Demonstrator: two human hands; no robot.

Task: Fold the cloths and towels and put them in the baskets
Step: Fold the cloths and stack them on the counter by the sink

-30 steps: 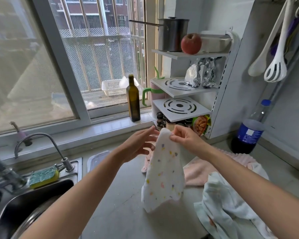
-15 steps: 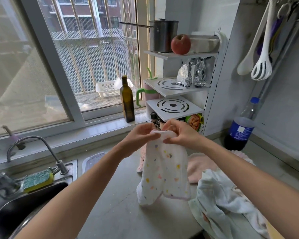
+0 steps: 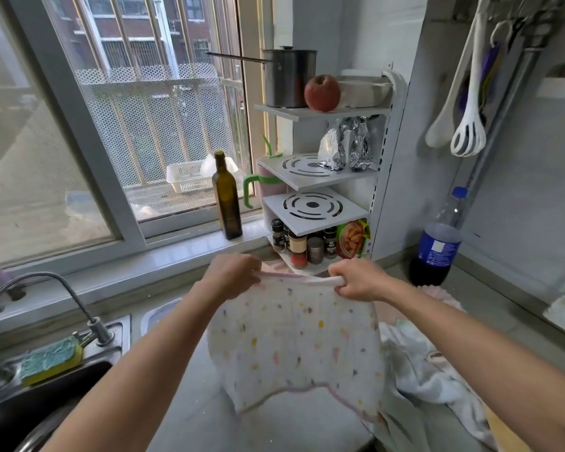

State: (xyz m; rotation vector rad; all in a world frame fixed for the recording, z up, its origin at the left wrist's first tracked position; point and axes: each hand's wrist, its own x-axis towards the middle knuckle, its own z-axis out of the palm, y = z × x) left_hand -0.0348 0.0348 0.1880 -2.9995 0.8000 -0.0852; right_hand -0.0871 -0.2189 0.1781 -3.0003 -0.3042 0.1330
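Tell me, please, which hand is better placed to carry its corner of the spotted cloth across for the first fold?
Probably the left hand. Both hands grip the spotted cloth by its top edge, but bare counter lies under the left, while the right hand hangs over a heap of other cloths.

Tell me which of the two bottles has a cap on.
The cola bottle by the right wall: it has a blue cap. The green glass bottle on the windowsill stands with its mouth open, no cap or cork visible.
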